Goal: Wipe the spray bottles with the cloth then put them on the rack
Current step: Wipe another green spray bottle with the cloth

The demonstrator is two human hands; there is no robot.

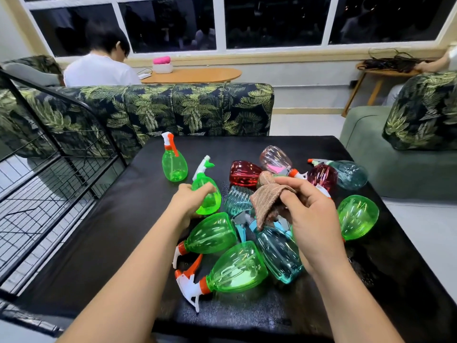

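My left hand grips a green spray bottle with a white and green trigger head, upright over the black table. My right hand pinches a brown cloth just right of that bottle, apart from it. Another green bottle stands upright farther back. Several green, teal, red and pink bottles lie on their sides below and around my hands, among them a green one and a teal one. The black wire rack stands at the table's left.
A leaf-print sofa backs the table's far edge, and a person in a white shirt sits beyond it. A green couch with a leaf cushion stands at the right. The table's left and front areas hold no bottles.
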